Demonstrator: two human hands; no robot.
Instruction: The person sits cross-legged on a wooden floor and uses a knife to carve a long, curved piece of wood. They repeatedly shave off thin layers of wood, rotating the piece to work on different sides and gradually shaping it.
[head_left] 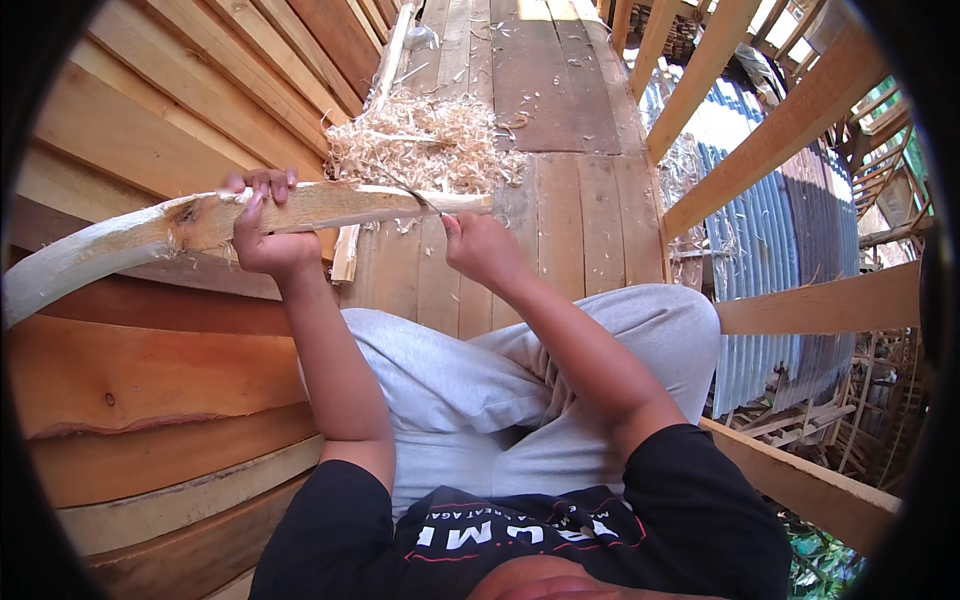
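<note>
"Curved piece of wood [215, 222]: where is it in the head view?"

"In front of the person, running from the far left to a squared end over the plank floor [570, 230], just nearer than a heap of shavings [420, 150]."

"And the left hand [272, 243]?"

"Wrapped around the wood near its middle, thumb on the near side, fingertips curled over the far edge."

"The right hand [482, 248]?"

"Closed in a fist around a knife [423, 200]; the fingers hide the handle. Its thin dark blade crosses the wood near the squared end. Whether it bites in, I cannot tell."
</note>
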